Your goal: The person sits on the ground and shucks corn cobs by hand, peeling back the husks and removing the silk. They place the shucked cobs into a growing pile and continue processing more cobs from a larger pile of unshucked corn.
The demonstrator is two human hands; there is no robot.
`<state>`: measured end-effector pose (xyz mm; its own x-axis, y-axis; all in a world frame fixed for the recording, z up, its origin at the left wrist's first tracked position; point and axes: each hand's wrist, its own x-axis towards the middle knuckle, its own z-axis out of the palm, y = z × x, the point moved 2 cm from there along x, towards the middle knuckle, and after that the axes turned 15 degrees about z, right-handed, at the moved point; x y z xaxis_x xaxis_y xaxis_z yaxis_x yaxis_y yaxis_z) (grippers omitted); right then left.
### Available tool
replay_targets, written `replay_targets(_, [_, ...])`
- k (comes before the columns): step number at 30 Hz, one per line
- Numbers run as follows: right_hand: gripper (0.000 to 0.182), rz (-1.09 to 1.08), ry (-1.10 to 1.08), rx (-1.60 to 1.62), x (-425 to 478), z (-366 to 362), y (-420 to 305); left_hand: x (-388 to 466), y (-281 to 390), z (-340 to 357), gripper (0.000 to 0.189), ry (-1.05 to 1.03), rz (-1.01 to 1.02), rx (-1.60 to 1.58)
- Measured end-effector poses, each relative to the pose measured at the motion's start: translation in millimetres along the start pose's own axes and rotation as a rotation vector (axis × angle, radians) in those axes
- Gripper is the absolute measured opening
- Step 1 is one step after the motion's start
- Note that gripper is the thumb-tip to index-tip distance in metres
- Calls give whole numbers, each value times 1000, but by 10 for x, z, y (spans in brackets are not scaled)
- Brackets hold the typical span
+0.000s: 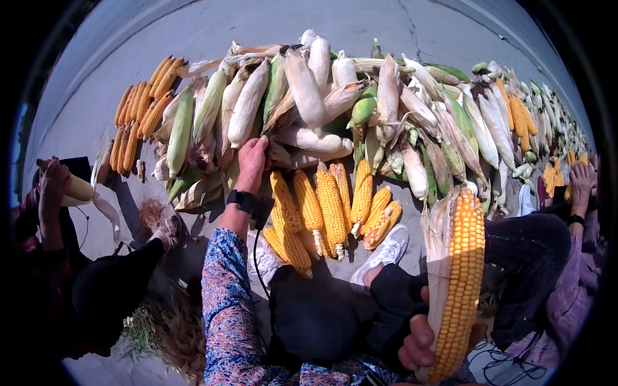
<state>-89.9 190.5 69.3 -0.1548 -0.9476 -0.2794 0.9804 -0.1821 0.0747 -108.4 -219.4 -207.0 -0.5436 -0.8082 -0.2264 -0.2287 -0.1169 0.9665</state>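
In my right hand (420,337), at the lower right, is an ear of yellow corn (461,270) held upright. Its kernels are bare on one side, and pale dry husk (437,251) still covers the other. My left hand (252,161), with a dark band at the wrist, reaches to the near edge of a long heap of unhusked corn ears (304,91); its fingertips are at the husks, and whether they grip one I cannot tell. Husked yellow ears (330,207) lie in a pile between my white shoes, just in front of the heap.
Stacked husked ears (145,106) lie at the heap's left end. A person at the left holds a partly husked ear (77,190). Another person's hand (582,181) is at the far right, near more corn. Loose husks (181,337) lie at the lower left, a black cable (507,366) at the lower right.
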Motion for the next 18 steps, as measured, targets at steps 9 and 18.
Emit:
replay_targets(9, [86, 13, -27, -31, -12, -4, 1, -438, -145, -722, 28, 6, 7, 103])
replay_targets(18, [86, 67, -62, -101, -92, -80, -52, -2633, -840, -2829, 25, 481, -270, 296])
